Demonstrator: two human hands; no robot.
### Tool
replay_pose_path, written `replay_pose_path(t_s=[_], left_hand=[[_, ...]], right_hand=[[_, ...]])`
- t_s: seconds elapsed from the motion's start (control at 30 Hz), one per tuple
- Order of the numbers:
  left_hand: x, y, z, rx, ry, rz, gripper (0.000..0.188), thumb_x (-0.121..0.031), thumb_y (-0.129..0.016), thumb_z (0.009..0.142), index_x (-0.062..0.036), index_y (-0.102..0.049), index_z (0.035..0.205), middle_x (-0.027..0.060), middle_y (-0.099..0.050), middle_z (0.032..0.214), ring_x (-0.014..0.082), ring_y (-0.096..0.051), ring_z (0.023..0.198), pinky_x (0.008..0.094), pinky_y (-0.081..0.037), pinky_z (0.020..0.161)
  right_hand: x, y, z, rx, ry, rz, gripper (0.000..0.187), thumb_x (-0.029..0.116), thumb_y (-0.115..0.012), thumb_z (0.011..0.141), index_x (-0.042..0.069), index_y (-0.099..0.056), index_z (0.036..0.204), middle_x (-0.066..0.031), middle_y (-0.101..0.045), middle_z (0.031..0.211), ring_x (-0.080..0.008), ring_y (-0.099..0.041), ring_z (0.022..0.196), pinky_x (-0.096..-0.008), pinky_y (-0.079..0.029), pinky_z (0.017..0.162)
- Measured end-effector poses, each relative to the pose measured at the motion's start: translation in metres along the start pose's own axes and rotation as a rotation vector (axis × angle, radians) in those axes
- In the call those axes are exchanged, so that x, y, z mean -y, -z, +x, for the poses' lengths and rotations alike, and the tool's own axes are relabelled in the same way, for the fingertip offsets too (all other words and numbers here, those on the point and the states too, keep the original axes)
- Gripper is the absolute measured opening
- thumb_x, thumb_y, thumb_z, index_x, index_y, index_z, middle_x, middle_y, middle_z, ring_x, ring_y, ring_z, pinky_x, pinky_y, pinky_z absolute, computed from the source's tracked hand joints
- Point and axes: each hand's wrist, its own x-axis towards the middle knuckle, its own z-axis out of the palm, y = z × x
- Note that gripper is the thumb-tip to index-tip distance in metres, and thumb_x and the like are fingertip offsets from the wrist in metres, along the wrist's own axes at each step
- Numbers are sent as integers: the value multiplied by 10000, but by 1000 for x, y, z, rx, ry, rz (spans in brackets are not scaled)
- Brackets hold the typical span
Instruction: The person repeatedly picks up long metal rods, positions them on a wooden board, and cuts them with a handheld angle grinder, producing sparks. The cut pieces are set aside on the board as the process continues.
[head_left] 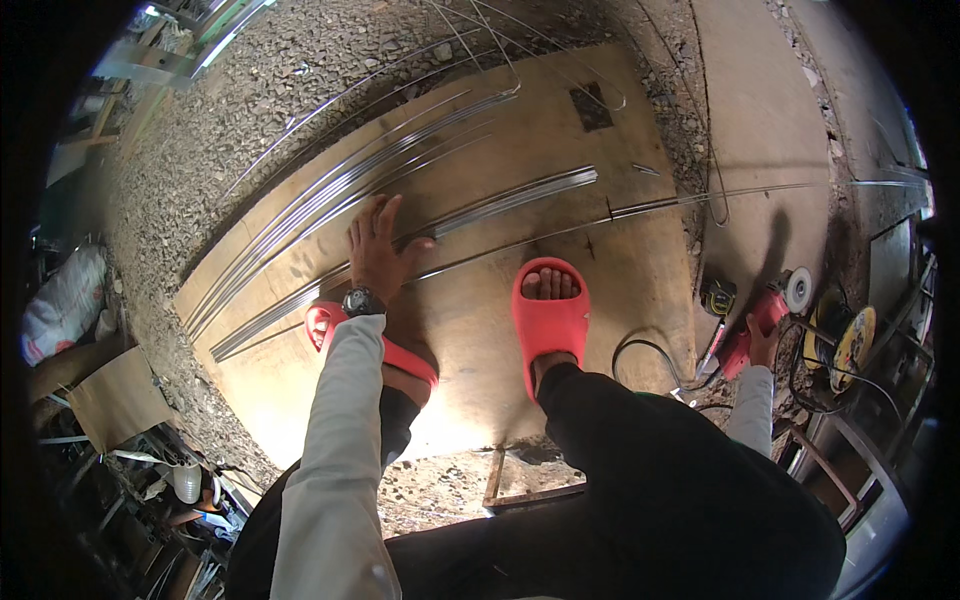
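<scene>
My left hand point(382, 248), a watch at its wrist, reaches over a bundle of thin metal rods point(520, 198) with its fingers spread. Whether the palm presses on the rods cannot be made out. A single long rod point(560, 233) runs beside that bundle toward the right. More loose rods point(345, 180) lie farther off on the plywood board point(630, 290). At the right, my right hand point(763, 345) is wrapped round a red angle grinder point(768, 311), whose pale disc point(797, 289) points away from me.
A tape measure point(717, 297) and a marker-like stick point(713, 343) lie left of the grinder. To its right stands a yellow cable reel point(853, 347); a black cord point(625, 352) loops over the board. My red sandals point(552, 325) stand on the board. Gravel point(240, 130) borders it.
</scene>
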Motion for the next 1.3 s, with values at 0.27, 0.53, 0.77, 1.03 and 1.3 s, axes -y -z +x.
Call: replay_pose_path(t_s=[0.27, 0.53, 0.77, 1.03, 1.3], left_hand=[[-9, 11, 45, 45, 26, -95, 1066, -659, -814, 678, -227, -383, 1551, 182, -340, 1587, 451, -362, 1400, 602, -342, 1112], [43, 1, 72, -157, 65, -11, 1041, -623, -825, 710, -162, -405, 1543, 180, -401, 1559, 401, -400, 1398, 550, -344, 1131], [-59, -2, 47, 147, -168, -202, 988, -571, -833, 735, -125, -430, 1519, 144, -390, 1569, 375, -385, 1419, 522, -317, 1167], [-102, -21, 25, 137, -99, -224, 652, -378, -760, 869, -161, -518, 1435, 131, -464, 1496, 343, -436, 1373, 504, -344, 1146], [-8, 1, 9, -72, 381, 67, 842, -564, -772, 798, -178, -459, 1477, 156, -422, 1515, 373, -364, 1412, 524, -303, 1155]], right_hand=[[13, 27, -38, -339, -75, -196, 967, 668, -676, 843, -71, -464, 1430, -256, -521, 1433, -391, -476, 1341, -484, -367, 1147], [161, 42, -75, -330, 486, 490, 210, 101, -689, 926, 17, -660, 1116, -117, -671, 1054, -221, -657, 967, -347, -522, 861], [294, 25, -20, -96, 967, 13, 351, 63, -675, 856, 85, -684, 1206, -143, -670, 1195, -325, -606, 1187, -445, -425, 1072], [295, 11, 65, 178, 1186, -189, 151, 127, -682, 854, 131, -739, 994, -76, -720, 1038, -284, -652, 1063, -464, -429, 999], [290, 40, 40, 167, 1155, 34, 93, 80, -656, 863, 45, -706, 934, -100, -702, 954, -313, -651, 974, -422, -477, 906]])
